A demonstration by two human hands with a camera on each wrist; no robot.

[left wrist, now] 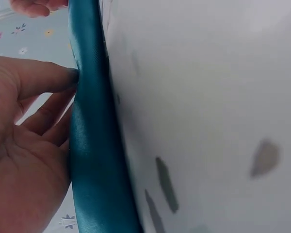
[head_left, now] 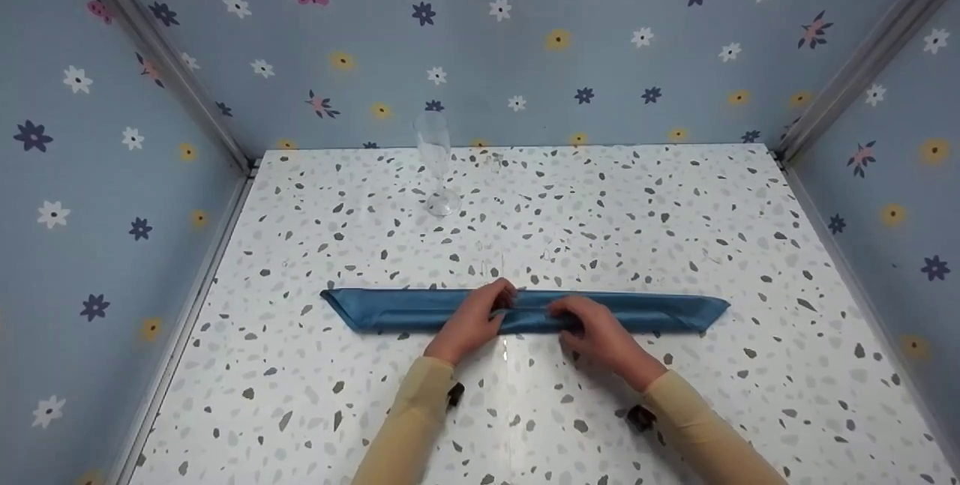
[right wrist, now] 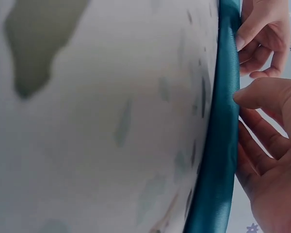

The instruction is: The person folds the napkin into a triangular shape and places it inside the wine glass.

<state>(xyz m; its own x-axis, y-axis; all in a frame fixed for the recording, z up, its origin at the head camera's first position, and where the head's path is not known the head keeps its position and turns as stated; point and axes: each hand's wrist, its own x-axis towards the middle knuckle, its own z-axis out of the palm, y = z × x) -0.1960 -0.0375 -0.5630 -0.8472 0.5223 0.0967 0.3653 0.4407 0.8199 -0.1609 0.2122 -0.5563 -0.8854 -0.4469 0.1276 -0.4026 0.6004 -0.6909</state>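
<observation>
A shiny blue cloth [head_left: 405, 310] lies across the table as a long, narrow folded strip with slanted ends. Near its middle, my left hand [head_left: 474, 318] grips the fold, its fingers bent over the strip. To the right of it, my right hand [head_left: 600, 333] holds the same strip with thumb and fingers curled at its edge. Up close in the left wrist view, the thumb presses against the rolled edge of the cloth [left wrist: 94, 145]. The right wrist view has the other thumb on the cloth [right wrist: 223, 126], with the remaining fingers partly hidden behind it.
A clear champagne flute [head_left: 435, 163] stands upright at the back of the speckled white table [head_left: 675, 230], left of centre. Flower-patterned panels [head_left: 495, 43] enclose the table at the back and on both sides.
</observation>
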